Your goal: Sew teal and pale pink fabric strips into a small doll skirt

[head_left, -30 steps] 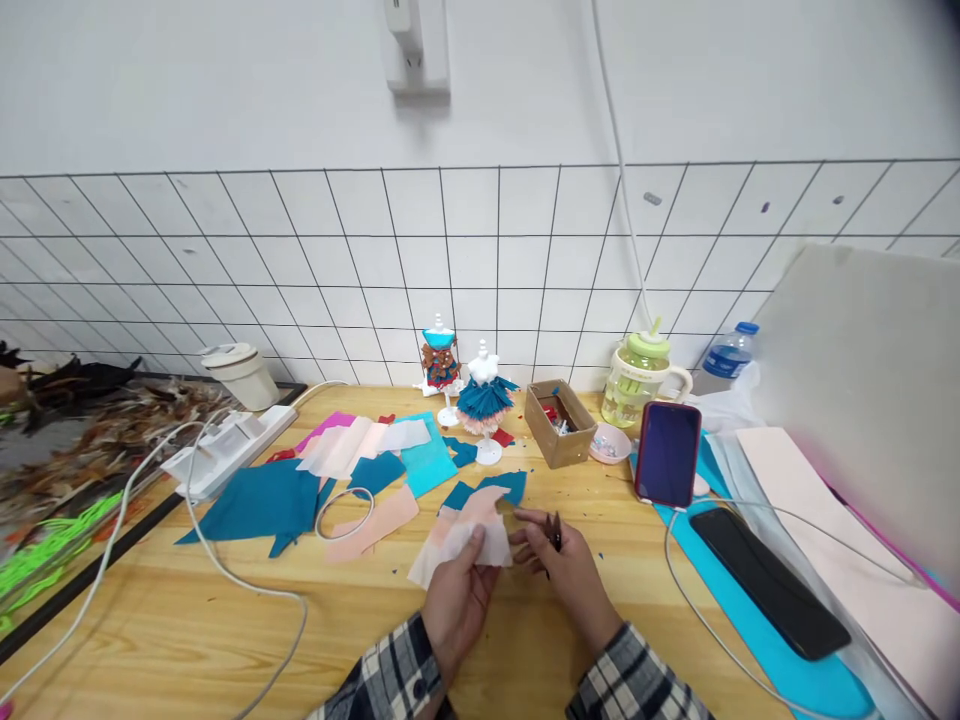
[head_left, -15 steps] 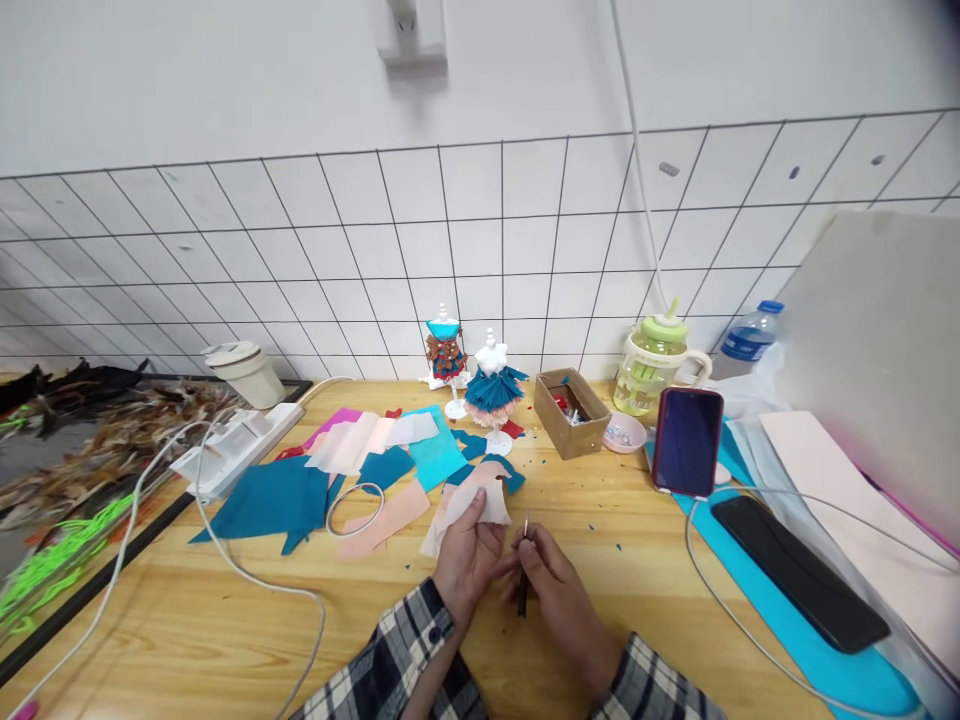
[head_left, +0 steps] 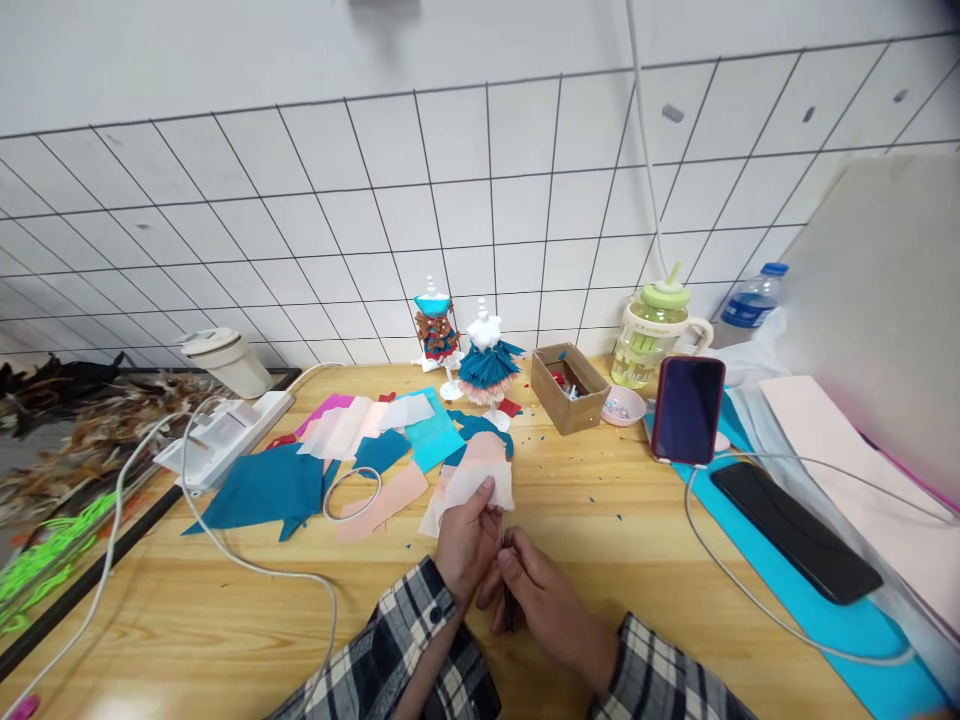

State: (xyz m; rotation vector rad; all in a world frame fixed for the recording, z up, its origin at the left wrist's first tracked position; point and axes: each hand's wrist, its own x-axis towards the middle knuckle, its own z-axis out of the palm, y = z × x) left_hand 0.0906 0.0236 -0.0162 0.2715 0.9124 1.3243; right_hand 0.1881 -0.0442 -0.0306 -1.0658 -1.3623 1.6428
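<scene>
My left hand point(head_left: 466, 545) pinches a pale pink sheet point(head_left: 484, 478) between thumb and fingers, over the table's middle. Close on its right, my right hand point(head_left: 536, 590) is closed round a slim dark tool point(head_left: 510, 603) with a thin metal tip; its exact kind is hard to make out. Beyond the sheet stands a small white dress form point(head_left: 489, 365) in a teal and pink ruffled skirt. A second form point(head_left: 436, 330) wears a light blue top with brown and red pieces. Teal point(head_left: 262, 487) and pink scraps point(head_left: 386, 503) lie to the left, with a white ring point(head_left: 352, 494) on them.
A cardboard box point(head_left: 570, 390), a pink dish point(head_left: 624, 405), a green-lidded jug point(head_left: 654, 335) and an upright phone point(head_left: 688, 410) stand at the back right. A black phone point(head_left: 795, 530) lies on blue sheets. A power strip point(head_left: 225, 435) and white cable point(head_left: 285, 574) are at left.
The view has tilted down and shifted slightly. My right hand with the dark tool has come closer to my left hand, and the pink sheet now shows flatter and larger.
</scene>
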